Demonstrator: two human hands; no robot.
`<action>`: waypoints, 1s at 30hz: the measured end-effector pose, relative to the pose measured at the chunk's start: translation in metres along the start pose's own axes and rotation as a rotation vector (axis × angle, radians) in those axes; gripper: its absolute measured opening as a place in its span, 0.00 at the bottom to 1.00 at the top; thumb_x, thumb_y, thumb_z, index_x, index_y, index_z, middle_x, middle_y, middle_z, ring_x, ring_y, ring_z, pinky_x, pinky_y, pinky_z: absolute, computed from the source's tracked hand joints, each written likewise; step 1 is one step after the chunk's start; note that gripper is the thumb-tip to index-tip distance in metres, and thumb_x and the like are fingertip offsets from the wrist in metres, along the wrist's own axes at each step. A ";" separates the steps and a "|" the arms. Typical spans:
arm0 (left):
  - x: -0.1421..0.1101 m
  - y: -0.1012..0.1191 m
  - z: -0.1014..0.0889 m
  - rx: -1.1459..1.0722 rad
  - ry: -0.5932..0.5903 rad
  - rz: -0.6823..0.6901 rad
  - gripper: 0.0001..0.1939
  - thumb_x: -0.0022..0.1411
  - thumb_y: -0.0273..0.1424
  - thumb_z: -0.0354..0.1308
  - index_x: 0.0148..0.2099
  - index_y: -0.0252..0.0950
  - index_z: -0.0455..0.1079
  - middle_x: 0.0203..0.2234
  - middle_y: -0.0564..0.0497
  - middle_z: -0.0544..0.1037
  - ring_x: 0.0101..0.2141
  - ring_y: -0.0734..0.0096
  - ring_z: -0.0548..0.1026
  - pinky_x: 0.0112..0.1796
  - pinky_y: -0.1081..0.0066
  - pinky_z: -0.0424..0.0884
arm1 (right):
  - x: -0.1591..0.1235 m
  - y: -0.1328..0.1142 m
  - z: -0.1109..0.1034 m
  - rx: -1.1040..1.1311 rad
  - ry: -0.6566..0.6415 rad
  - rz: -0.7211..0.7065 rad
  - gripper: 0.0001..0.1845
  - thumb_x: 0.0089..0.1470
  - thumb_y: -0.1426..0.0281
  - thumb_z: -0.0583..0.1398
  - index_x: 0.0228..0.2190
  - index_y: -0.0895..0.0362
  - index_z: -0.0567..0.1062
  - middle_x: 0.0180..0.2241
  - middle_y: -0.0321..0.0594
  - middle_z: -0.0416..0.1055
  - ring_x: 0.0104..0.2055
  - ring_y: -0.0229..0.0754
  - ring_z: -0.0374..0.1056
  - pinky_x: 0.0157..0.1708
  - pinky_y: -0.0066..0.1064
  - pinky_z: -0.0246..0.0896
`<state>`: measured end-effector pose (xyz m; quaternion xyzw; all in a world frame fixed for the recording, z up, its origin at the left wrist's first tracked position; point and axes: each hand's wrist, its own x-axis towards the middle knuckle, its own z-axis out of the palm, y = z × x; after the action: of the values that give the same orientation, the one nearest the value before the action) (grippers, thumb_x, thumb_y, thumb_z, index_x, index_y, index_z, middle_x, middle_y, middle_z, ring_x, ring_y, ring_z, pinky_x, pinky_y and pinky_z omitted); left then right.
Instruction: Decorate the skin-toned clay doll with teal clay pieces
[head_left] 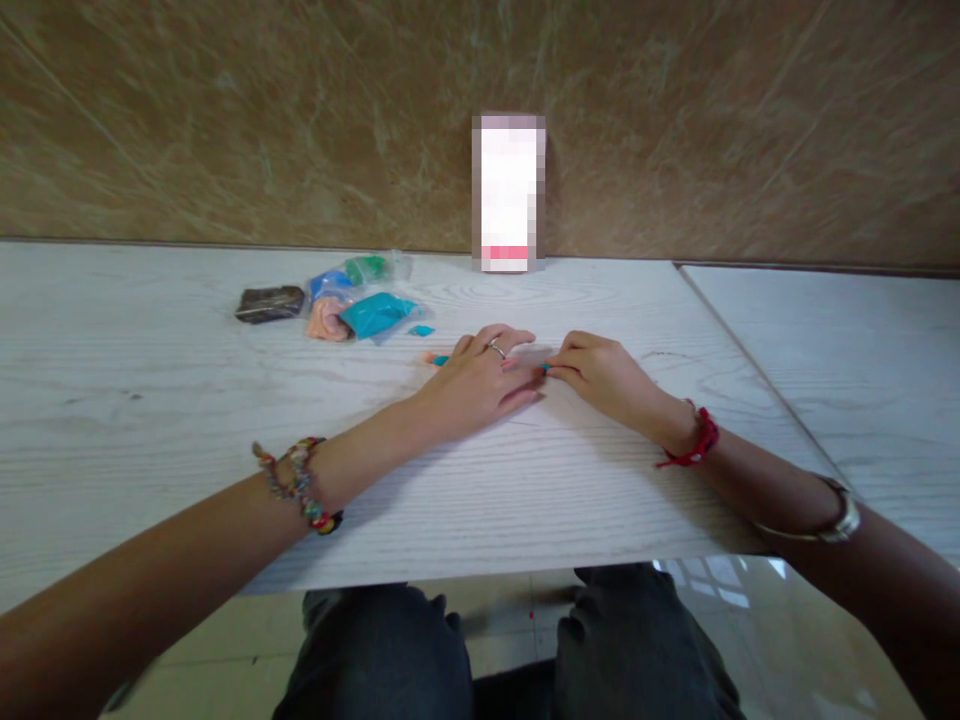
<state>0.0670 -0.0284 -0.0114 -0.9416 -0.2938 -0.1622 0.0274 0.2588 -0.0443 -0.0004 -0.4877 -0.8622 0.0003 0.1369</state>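
White table (pixel 150 400): clay bags (pixel 360 300) beyond hands (pixel 480 380) pressing teal clay (pixel 440 360).

Clay bags (pixel 358 300) far-left, bare tabletop (pixel 150 400) nearer.

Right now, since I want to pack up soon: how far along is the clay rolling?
Teal clay bag is opened, a scrap lies apart. In hand: left hand flat on a teal strip, right hand pinching its end. Other bags look unused.

Pale whitewashed wood-grain surface (pixel 150 400) pushed up against a brown marbled wall (pixel 225 110), with a second matching board (pixel 847 350) butted in on the right. Glossy light floor tiles (pixel 787 640) underneath catch window glare.
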 end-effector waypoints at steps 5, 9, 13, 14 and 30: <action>0.000 0.001 -0.003 -0.009 -0.047 -0.024 0.15 0.63 0.39 0.49 0.47 0.42 0.72 0.54 0.44 0.64 0.53 0.56 0.59 0.48 0.54 0.63 | 0.001 -0.002 0.002 -0.134 -0.079 -0.015 0.15 0.59 0.73 0.52 0.31 0.63 0.78 0.31 0.47 0.71 0.33 0.41 0.66 0.32 0.30 0.57; -0.001 0.000 -0.004 0.014 -0.066 -0.029 0.15 0.63 0.39 0.49 0.48 0.42 0.71 0.53 0.44 0.64 0.53 0.55 0.59 0.47 0.54 0.64 | -0.001 0.000 0.004 -0.124 -0.063 -0.011 0.14 0.58 0.72 0.53 0.33 0.62 0.78 0.31 0.46 0.71 0.34 0.41 0.66 0.33 0.30 0.57; -0.003 -0.002 -0.004 0.036 -0.045 -0.002 0.16 0.63 0.40 0.49 0.49 0.42 0.70 0.53 0.43 0.64 0.53 0.54 0.59 0.47 0.54 0.64 | -0.003 0.002 0.004 -0.008 0.018 -0.002 0.11 0.56 0.73 0.55 0.32 0.59 0.79 0.31 0.44 0.71 0.33 0.39 0.66 0.33 0.29 0.58; -0.003 -0.002 -0.004 0.036 -0.039 0.000 0.16 0.63 0.40 0.50 0.49 0.42 0.70 0.53 0.43 0.64 0.53 0.54 0.59 0.47 0.54 0.64 | -0.003 0.003 0.004 0.010 0.026 -0.006 0.11 0.56 0.73 0.56 0.32 0.59 0.79 0.31 0.43 0.71 0.33 0.39 0.66 0.33 0.29 0.59; -0.007 -0.015 -0.006 0.011 0.093 -0.042 0.14 0.63 0.35 0.50 0.44 0.37 0.73 0.53 0.41 0.62 0.53 0.53 0.58 0.48 0.53 0.62 | -0.002 -0.001 0.007 0.094 0.074 0.012 0.11 0.54 0.73 0.57 0.28 0.59 0.80 0.28 0.43 0.70 0.30 0.39 0.66 0.33 0.29 0.60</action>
<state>0.0516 -0.0205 -0.0085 -0.9266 -0.3126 -0.2047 0.0429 0.2574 -0.0453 -0.0073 -0.4856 -0.8527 0.0235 0.1912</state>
